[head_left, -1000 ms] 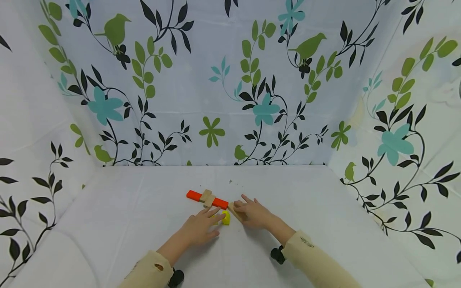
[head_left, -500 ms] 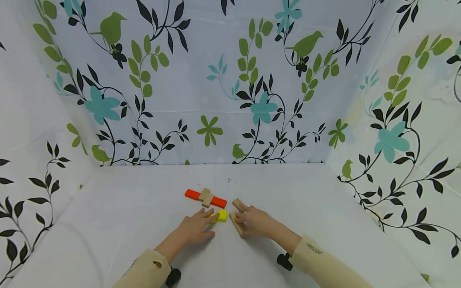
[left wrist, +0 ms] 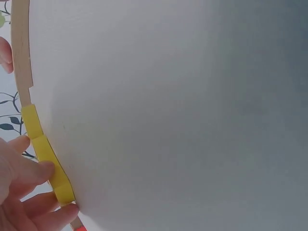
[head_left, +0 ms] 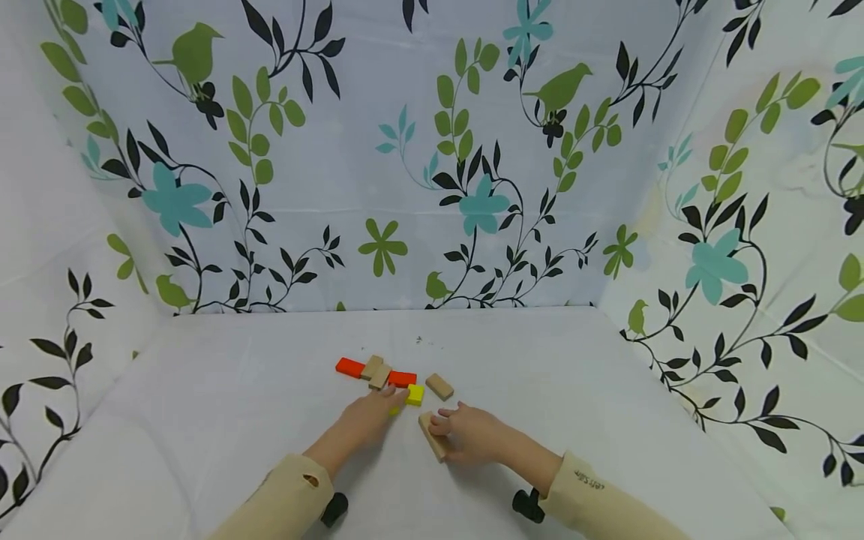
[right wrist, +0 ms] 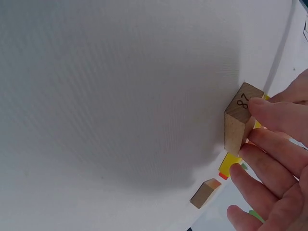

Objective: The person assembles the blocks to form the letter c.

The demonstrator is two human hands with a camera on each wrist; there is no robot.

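Where fingers [right wrist: 267, 166] work lie four wooden blocks [head_left: 439, 386], two yellow [head_left: 415, 394], two red [head_left: 349, 367].

The wooden block [right wrist: 236, 126] looks matt, the yellow block [left wrist: 58, 177] smooth.

red blocks [head_left: 403, 379] and yellow blocks [head_left: 415, 394]: coloured evenly | tan blocks [head_left: 439, 386]: streaked with grain, one marked with dark digits | table [head_left: 236, 390]: covered in white | white curtain [head_left: 337, 172]: patterned with green birds, teal flowers, black leaves | sleeves [head_left: 277, 496]: coloured beige
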